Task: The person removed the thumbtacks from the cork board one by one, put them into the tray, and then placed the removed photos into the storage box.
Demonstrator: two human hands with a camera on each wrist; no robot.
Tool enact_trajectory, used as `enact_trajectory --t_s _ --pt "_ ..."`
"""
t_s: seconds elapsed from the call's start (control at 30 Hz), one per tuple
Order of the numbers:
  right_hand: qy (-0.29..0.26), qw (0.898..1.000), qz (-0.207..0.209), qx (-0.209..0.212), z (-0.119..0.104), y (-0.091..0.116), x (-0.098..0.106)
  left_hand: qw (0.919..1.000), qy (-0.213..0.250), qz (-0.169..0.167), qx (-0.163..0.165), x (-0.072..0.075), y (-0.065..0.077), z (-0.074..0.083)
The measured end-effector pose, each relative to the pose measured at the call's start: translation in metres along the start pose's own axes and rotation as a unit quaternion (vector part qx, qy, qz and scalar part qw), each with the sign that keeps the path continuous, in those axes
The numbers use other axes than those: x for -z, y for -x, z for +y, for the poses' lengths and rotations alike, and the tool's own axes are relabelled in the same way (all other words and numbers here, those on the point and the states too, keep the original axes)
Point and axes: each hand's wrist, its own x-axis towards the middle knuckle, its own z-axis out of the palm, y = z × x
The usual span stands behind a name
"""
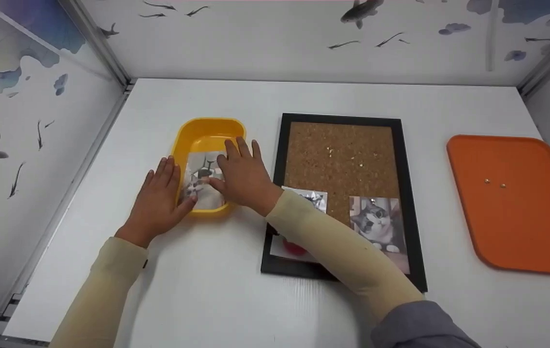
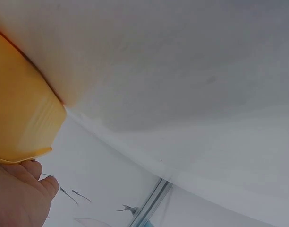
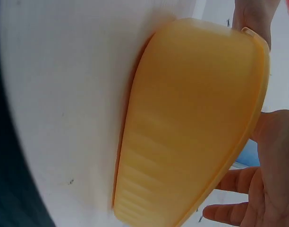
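A yellow plastic tub (image 1: pixel 210 126) holds a cat photo card (image 1: pixel 207 195). My left hand (image 1: pixel 156 200) lies along the tub's left rim with straight fingers, its thumb reaching over the near left corner. From the other side my right hand (image 1: pixel 246 179) spreads over the right rim. Its thumb extends above the card and its fingers point toward the far end. In the right wrist view the tub's outer side (image 3: pixel 191 123) fills the middle, with right fingers (image 3: pixel 232 213) beyond the rim. The left wrist view catches the tub's wall (image 2: pixel 21 104) above part of the left hand (image 2: pixel 21 194).
A black-framed cork board (image 1: pixel 342 157) sits right of the tub, with gold pins in it. A cat photo (image 1: pixel 376 224) is on its lower right; another photo (image 1: pixel 316 198) is partly hidden under my right arm. An orange tray (image 1: pixel 521 217) with two small pins stands far right.
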Motion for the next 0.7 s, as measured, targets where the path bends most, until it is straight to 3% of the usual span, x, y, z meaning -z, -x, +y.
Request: enact_trajectory --t_s 0.43,0.7 --pt "-0.084 0.996 0.009 0.002 0.056 0.037 0.020 0.9999 0.009 -0.012 0.007 0.000 0.000 0.001" --pt "-0.106 0.994 0.001 -0.023 0.093 0.060 0.025 0.9998 0.018 -0.011 0.007 0.000 0.001 0.000"
